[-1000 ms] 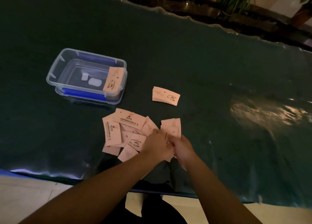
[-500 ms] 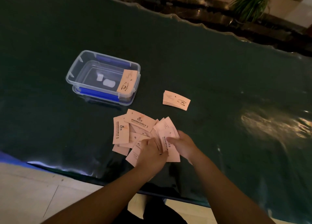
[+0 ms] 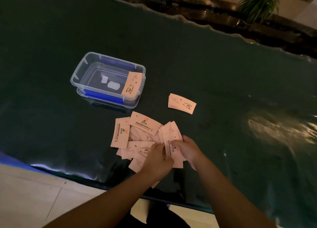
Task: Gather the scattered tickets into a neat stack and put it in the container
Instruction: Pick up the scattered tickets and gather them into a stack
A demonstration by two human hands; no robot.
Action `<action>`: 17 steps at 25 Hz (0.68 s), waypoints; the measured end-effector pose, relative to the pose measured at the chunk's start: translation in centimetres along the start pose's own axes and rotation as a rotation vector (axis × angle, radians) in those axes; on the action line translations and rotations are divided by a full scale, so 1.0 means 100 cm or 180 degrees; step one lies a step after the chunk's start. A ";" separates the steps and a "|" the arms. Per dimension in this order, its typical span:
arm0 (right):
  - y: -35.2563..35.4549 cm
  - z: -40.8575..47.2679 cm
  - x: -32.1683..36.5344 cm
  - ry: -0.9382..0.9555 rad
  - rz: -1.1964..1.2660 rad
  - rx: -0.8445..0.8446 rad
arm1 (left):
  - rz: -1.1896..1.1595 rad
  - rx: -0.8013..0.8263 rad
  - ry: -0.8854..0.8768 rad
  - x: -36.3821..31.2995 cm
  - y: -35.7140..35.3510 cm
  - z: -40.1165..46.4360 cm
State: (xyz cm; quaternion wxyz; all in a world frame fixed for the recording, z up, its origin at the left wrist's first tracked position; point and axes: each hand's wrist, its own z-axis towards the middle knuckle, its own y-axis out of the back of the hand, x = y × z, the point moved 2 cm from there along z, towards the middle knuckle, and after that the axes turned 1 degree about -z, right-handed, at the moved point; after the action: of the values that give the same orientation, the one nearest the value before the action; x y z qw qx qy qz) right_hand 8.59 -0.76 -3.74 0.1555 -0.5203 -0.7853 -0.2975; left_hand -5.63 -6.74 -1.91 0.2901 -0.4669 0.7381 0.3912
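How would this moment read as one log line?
both hands gathering tickets | small stack aside | container open, one ticket inside

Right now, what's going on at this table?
A person is gathering pink tickets on a dark green table. The right hand holds a small bunch of tickets, and the left hand is at that bunch too. A loose pile is spread beside them, a small neat stack lies farther off, and one ticket leans inside the clear container.
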 end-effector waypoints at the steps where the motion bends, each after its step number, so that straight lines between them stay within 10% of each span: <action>1: 0.003 0.000 -0.002 0.0000 0.0059 -0.0032 | 0.0026 0.0045 -0.0067 -0.002 0.003 0.002; 11: 0.011 -0.006 -0.011 -0.0146 0.0405 -0.0192 | 0.2907 -0.0332 -0.0462 0.000 0.102 0.080; 17: -0.004 -0.001 0.006 0.0172 -0.0114 0.0005 | 0.3082 -0.0200 -0.0284 0.008 0.113 0.099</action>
State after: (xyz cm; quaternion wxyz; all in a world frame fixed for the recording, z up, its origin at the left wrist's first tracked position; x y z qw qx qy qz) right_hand 7.98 -0.46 -3.47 0.1716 -0.4978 -0.7902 -0.3135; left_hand -15.68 4.25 -4.29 0.0919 -0.0612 0.8452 0.5229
